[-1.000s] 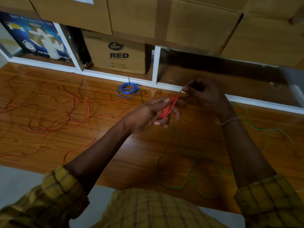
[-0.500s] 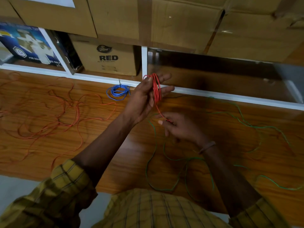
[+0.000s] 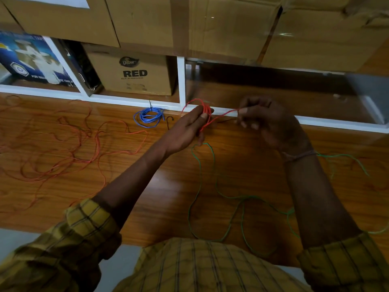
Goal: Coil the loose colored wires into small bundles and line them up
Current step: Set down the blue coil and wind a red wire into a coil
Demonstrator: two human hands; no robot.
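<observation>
Left hand (image 3: 187, 129): grip closed on red wire coil (image 3: 205, 110), held above the wooden bench (image 3: 147, 186) near its rear edge. Right hand (image 3: 271, 123): fingertips pinching the coil's free end, drawn out to the right. Blue wire bundle (image 3: 149, 116): coiled, lying at the bench's rear. Loose orange wires (image 3: 63, 148): spread at left. Loose green wire (image 3: 210, 197): beneath the forearms.
</observation>
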